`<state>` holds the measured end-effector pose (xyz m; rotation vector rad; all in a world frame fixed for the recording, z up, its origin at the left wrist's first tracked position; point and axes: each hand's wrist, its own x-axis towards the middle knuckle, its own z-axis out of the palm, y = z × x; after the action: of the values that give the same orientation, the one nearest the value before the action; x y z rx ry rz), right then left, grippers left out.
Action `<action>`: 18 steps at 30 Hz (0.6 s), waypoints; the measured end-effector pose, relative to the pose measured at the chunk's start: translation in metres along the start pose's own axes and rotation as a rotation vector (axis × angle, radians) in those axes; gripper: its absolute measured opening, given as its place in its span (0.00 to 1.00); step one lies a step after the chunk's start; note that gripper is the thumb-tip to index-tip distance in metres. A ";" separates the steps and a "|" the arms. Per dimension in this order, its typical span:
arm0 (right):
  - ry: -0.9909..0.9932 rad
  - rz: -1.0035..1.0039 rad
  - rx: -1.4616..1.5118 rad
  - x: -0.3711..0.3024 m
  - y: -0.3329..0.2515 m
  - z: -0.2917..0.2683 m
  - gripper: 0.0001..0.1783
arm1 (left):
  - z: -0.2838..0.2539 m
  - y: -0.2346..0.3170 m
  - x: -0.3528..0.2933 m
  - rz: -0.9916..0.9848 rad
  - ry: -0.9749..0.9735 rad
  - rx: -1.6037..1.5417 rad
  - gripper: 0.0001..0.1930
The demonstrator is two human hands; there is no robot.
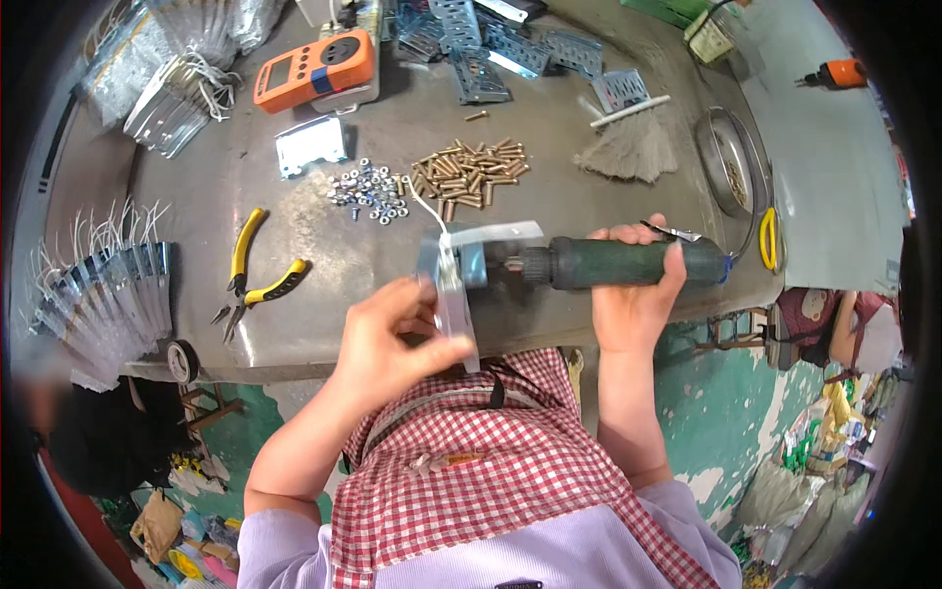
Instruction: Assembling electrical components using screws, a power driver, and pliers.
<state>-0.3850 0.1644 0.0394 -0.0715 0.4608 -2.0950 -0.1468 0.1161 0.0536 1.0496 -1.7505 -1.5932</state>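
Note:
My left hand point(388, 339) pinches a flat, clear-wrapped strip point(453, 304) with a white wire curling from its top. Beside the strip is a bluish metal plate point(473, 263), and I cannot make out how the two are joined. My right hand point(633, 309) is wrapped round a dark green power screwdriver point(618, 263), held level with its black chuck pointing left at the plate. The chuck's front end is blurred, so contact with the plate cannot be told. Just beyond lie a heap of brass-coloured screws point(471, 172) and a pile of small silver nuts point(371, 191).
Yellow-handled pliers point(241, 263) lie left, near bundled wired strips point(108, 304) and a tape roll point(181, 360). Farther back are a shiny bracket point(312, 145), an orange meter point(316, 71), perforated metal plates point(479, 79) and a brush point(633, 147). An oval metal tray point(718, 162) and yellow-handled scissors point(768, 239) sit right.

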 end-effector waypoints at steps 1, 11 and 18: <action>0.016 0.030 0.112 -0.006 -0.002 0.003 0.19 | -0.004 0.011 -0.001 0.262 -0.022 0.274 0.32; 0.016 0.149 0.150 -0.021 -0.002 -0.001 0.23 | -0.021 -0.006 -0.016 0.613 -0.112 0.413 0.33; 0.003 0.142 0.148 -0.023 -0.001 -0.004 0.22 | -0.002 0.003 -0.008 0.446 0.081 0.355 0.34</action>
<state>-0.3739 0.1851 0.0392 0.0496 0.3029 -1.9828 -0.1418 0.1219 0.0577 0.7829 -2.0786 -0.9796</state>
